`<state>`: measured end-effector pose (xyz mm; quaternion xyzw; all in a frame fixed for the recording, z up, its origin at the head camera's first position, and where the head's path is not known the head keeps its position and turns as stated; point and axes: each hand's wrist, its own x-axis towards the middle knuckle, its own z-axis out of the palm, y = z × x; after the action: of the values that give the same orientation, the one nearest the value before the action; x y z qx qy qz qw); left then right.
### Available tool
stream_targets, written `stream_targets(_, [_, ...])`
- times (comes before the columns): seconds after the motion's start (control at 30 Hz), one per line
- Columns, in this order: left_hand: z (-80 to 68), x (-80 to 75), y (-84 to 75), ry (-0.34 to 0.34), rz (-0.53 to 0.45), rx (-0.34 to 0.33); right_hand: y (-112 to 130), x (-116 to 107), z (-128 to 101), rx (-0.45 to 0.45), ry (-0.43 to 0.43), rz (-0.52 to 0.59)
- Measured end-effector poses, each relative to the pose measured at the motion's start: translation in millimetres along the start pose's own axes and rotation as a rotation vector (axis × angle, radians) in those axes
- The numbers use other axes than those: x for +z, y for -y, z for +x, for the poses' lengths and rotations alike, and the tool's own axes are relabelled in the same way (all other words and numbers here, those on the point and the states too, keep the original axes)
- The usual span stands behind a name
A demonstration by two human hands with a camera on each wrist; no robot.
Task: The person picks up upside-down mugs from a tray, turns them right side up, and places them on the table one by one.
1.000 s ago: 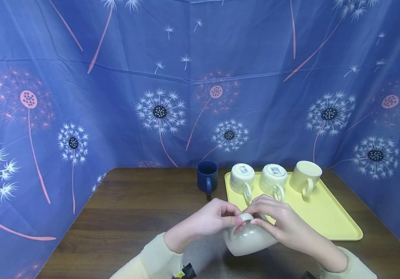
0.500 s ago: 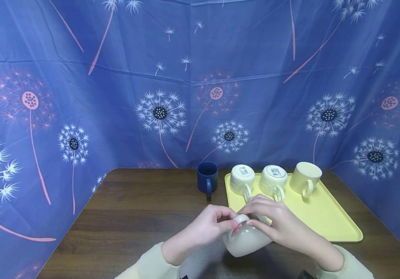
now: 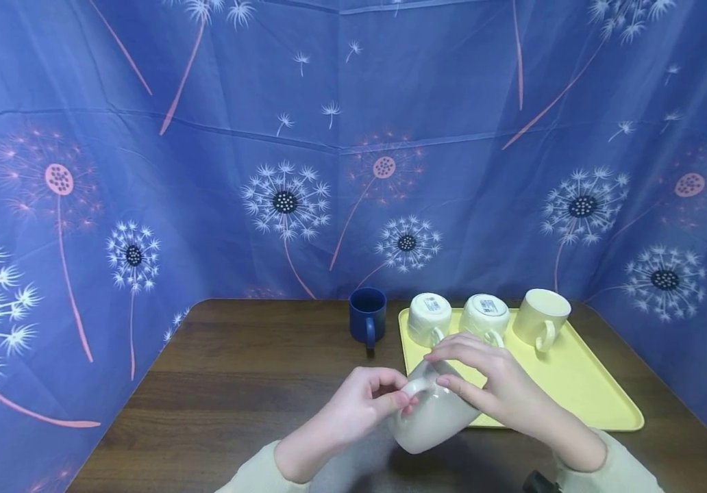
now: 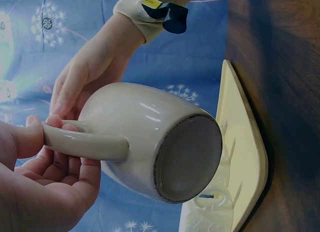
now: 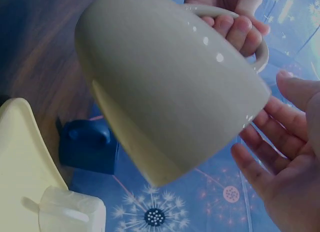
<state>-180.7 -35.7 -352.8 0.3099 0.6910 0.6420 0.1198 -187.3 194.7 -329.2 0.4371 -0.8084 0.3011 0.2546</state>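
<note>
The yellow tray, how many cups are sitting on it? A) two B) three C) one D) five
B: the yellow tray carries two cream cups upside down and one upright cup; the blue mug stands beside it on the table.

Left hand (image 4: 40, 187) pinching cream mug (image 4: 155, 142) handle, right hand (image 4: 87, 77) behind, yellow tray (image 4: 245, 157) edge

cream mug (image 3: 430, 418), tilted, held above table

surface: dark wooden table (image 3: 236, 383) | on it: navy mug (image 3: 367, 316), yellow tray (image 3: 575, 383)
</note>
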Motion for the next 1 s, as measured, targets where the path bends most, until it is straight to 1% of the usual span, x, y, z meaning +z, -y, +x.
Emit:
stream_targets(0.03, [-1.0, -1.0, -0.1, -0.009, -0.002, -0.006, -1.4, -0.9, -0.1, 0.018, -0.005, -0.017])
stream_targets(0.13, [-3.6, -4.4, -0.3, -0.033, -0.02, 0.006, -7.4, -2.7, -0.2, 0.069, -0.021, -0.064])
stream_targets(0.23, [-5.8, -8.2, 0.2, -0.057, -0.029, 0.037, -14.9, -3.7, -0.2, 0.122, -0.05, -0.079])
stream_targets(0.3, [-7.2, -10.7, 0.5, -0.071, -0.033, 0.06, -20.0, -4.1, -0.8, 0.171, -0.067, -0.069])
stream_targets(0.4, [-8.8, -15.1, 1.0, -0.095, -0.018, 0.091, -27.3, -5.2, -2.9, 0.265, -0.066, -0.014])
stream_targets(0.47, [-10.0, -18.4, 0.9, -0.114, -0.013, 0.091, -32.0, -5.8, -4.5, 0.32, -0.05, 0.041])
stream_targets(0.63, [-14.1, -27.6, -1.7, -0.166, -0.014, 0.065, -43.3, -7.0, -8.2, 0.425, -0.033, 0.183])
stream_targets(0.7, [-15.6, -31.5, -3.2, -0.183, -0.015, 0.068, -46.9, -7.5, -9.1, 0.468, -0.035, 0.229])
stream_targets(0.9, [-18.9, -43.8, -7.1, -0.225, 0.014, 0.111, -55.7, -7.4, -10.8, 0.592, -0.041, 0.317])
stream_targets(1.0, [-20.0, -49.1, -9.1, -0.262, 0.023, 0.107, -60.3, -6.0, -12.0, 0.639, -0.051, 0.375])
